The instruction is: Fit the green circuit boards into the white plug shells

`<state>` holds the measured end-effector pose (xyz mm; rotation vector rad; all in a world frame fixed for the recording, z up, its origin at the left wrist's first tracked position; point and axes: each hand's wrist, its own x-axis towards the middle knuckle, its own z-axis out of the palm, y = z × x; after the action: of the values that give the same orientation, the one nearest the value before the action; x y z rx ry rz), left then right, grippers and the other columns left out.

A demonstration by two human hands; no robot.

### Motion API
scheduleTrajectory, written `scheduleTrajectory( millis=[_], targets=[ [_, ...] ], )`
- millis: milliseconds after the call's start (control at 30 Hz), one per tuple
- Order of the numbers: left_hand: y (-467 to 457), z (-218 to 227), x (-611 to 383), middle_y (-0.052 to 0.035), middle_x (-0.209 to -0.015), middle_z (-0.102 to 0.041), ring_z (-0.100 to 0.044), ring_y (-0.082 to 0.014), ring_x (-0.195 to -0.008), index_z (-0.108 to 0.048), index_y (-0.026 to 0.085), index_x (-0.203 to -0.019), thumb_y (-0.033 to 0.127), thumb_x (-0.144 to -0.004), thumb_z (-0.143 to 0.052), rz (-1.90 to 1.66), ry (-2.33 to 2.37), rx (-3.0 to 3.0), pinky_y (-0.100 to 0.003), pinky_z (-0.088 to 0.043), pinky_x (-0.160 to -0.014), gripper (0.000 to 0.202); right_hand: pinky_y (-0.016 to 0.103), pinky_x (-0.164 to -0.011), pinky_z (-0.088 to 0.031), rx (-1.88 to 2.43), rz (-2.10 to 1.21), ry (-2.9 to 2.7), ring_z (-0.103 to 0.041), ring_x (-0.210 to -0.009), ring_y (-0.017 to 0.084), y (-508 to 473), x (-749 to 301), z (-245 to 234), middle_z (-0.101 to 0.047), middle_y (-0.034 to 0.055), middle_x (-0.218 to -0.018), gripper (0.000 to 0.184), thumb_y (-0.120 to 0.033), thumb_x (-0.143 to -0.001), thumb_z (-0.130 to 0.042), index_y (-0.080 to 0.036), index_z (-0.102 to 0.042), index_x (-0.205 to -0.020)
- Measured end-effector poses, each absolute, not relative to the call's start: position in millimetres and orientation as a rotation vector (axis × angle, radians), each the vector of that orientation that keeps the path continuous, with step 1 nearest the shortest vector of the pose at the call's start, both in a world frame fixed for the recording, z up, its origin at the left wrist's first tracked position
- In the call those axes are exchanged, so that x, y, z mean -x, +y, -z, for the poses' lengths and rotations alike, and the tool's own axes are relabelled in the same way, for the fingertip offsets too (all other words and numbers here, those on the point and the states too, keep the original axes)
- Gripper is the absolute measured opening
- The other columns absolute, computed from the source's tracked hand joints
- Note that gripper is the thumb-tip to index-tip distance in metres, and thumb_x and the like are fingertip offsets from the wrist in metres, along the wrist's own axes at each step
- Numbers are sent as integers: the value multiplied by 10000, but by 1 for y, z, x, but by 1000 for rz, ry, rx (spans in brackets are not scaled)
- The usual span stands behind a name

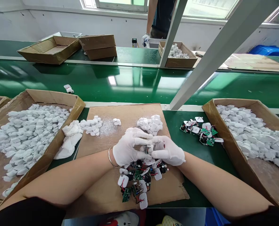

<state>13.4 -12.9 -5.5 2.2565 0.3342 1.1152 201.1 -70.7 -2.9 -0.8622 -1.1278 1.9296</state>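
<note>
Both hands wear white gloves and meet over the cardboard sheet (99,175). My left hand (132,146) closes its fingers around a small circuit board with white plastic (147,149). My right hand (169,151) pinches the same piece from the other side; the fingers hide most of it. Just below them lies a pile of green circuit boards (138,175) with black parts, red wires and white plastic pieces attached. Beyond my fingers sits a heap of white plastic covers (151,124), with a smaller cluster of covers (116,121) to its left.
Cardboard boxes of white pieces stand at left (80,105) and right (209,111). A crumpled white bag (70,141) lies beside more covers (92,125). Wired boards (204,130) rest at right. A metal post (200,62) slants past the green conveyor (130,84). Someone's gloved hand (145,40) is across it.
</note>
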Motion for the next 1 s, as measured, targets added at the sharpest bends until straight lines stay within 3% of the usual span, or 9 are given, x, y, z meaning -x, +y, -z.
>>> scheduleTrajectory(
  millis=[233,333,433,667,867,1000],
  targets=[
    [-19,-3,-12,-79,-1097,-696,-651,-199,-987,-620,224,-1055,418,-701,-776,-1084,326,-2393,-371,-459,-900,433,243,-585,-448,1005,-1894,-1127,-529,-615,106,-74,-198,3,-599,-7,-695,200,-219,-692,-761,-126,-638,-820],
    [-22,-6,-12,-59,-1133,-698,-638,-200,-982,-646,237,-987,416,-759,-728,-1023,346,-2484,-392,-428,-928,301,256,-631,-471,975,-1894,-1212,-545,-679,120,-72,-198,5,-606,-7,-736,300,-248,-695,-763,-120,-655,-944],
    [-23,-6,-12,-35,-1126,-709,-632,-192,-963,-663,242,-930,383,-817,-678,-966,382,-2506,-394,-415,-934,181,293,-681,-498,888,-1908,-1255,-577,-743,152,-70,-199,6,-626,18,-762,317,-286,-702,-761,-98,-672,-941],
    [-21,1,-12,-49,-1079,-724,-635,-220,-998,-662,246,-1031,472,-751,-727,-1029,418,-2492,-403,-438,-908,365,324,-740,-519,902,-1918,-1153,-613,-845,192,-70,-197,1,-673,55,-885,502,-267,-720,-737,-120,-633,-1188],
    [-22,1,-12,-44,-1115,-715,-640,-211,-946,-672,250,-1042,446,-751,-739,-1035,385,-2521,-397,-444,-871,358,322,-724,-522,847,-1981,-1047,-607,-806,175,-75,-194,-1,-668,62,-919,471,-256,-727,-734,-128,-637,-1170],
    [-21,1,-12,-59,-1063,-726,-654,-207,-930,-656,251,-1090,438,-764,-726,-1068,398,-2497,-386,-468,-854,382,277,-666,-489,855,-1924,-1046,-557,-699,131,-75,-197,3,-608,20,-765,260,-299,-732,-754,-120,-668,-899]
  ],
)
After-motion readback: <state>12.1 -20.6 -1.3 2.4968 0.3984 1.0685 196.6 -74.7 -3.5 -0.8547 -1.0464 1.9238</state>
